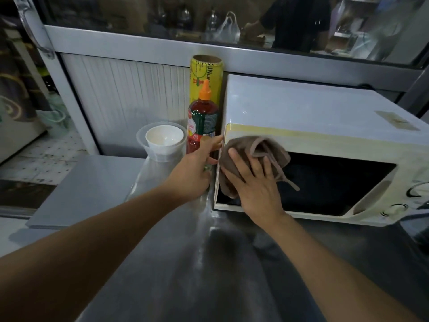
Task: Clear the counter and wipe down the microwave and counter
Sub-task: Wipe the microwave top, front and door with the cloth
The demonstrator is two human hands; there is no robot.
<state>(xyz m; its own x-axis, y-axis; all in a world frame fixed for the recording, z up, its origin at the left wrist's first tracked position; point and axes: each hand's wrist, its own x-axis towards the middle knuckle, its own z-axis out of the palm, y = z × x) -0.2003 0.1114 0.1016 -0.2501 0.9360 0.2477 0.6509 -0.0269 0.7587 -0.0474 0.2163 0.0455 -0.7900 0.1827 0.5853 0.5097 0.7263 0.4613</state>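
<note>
Pretty dim overall, kind of bluish and washed out, with soft glare streaks running down the steel worktop [209, 263] toward 6 o'clock and a small highlight on the microwave [313, 108] top. The window [232, 19] strip at 12 o'clock is murky and blurry. Wide-angle lens bends straight lines near the edges, worst at 9 and 3 o'clock.

I see both bare forearms reaching forward from the bottom corners, converging. My right hand [251, 180] lies flat, palm down, fingers spread and pressing. My left hand [197, 169] sits just beside it, fingers extended forward; their tips are hidden, so its grip seems loose.
</note>
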